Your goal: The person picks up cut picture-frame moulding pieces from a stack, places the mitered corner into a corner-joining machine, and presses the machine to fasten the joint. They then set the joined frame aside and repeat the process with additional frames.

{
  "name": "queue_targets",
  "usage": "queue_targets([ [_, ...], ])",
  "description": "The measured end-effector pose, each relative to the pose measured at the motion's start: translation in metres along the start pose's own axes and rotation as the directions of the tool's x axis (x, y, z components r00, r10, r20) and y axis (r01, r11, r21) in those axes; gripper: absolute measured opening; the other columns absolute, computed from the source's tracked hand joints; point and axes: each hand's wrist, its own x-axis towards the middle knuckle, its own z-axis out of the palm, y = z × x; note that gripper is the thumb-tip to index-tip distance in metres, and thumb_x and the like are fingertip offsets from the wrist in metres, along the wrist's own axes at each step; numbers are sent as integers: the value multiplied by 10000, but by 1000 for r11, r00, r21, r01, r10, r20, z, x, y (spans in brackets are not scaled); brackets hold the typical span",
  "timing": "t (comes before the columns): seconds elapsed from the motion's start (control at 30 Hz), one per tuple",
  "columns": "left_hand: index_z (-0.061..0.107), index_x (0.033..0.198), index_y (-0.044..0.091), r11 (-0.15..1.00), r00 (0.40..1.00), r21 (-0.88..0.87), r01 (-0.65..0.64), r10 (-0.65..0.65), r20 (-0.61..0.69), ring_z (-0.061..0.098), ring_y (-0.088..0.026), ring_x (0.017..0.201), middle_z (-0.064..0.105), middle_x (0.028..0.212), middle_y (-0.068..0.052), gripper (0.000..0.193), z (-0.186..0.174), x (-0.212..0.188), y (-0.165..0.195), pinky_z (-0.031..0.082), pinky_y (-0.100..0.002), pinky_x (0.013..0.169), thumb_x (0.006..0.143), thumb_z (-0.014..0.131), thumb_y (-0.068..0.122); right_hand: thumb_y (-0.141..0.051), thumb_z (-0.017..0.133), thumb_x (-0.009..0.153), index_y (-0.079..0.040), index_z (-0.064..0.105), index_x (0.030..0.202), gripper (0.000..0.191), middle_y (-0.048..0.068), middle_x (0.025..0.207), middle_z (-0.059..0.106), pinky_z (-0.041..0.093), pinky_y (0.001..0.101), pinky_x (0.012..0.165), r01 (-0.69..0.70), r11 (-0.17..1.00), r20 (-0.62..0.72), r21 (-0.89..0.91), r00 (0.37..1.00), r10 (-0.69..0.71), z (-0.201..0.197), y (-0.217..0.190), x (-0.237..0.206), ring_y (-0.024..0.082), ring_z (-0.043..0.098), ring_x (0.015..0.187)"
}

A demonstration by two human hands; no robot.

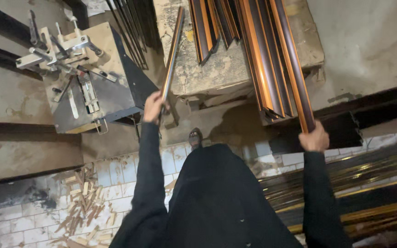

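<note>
My left hand (154,106) grips the near end of a long dark moulding strip (173,50) that runs up and away over a worn wooden bench (212,69). My right hand (314,138) holds the near end of another brown and gold moulding strip (292,64). That strip lies at the right edge of a stack of similar strips (258,55) on the bench. Both arms are in black sleeves, and a black garment hangs below them.
A metal clamping machine (83,78) with levers stands at the left. Small wood offcuts (86,206) litter the white tiled floor. More long mouldings (359,193) lie low at the right. A sandalled foot (195,137) shows below the bench.
</note>
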Motion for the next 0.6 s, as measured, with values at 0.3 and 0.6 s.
queue_targets([
  [0.3,425,1442,6,925,954,-238,-296,277,-111,660,-165,946,585,1236,-92,798,-29,-187,-72,576,-312,741,680,657,-43,-165,894,731,-20,614,1241,600,150,1008,683,542,424,835,134,833,27,537,984,-176,10,69,-94,279,659,910],
  [0.6,405,1492,22,865,799,345,-366,482,-361,600,-185,967,590,1186,-97,867,-45,-240,-62,528,-321,848,680,707,0,-121,882,776,20,589,1260,583,114,1094,676,533,369,908,448,579,-133,681,853,-505,2,-136,-98,225,638,982],
])
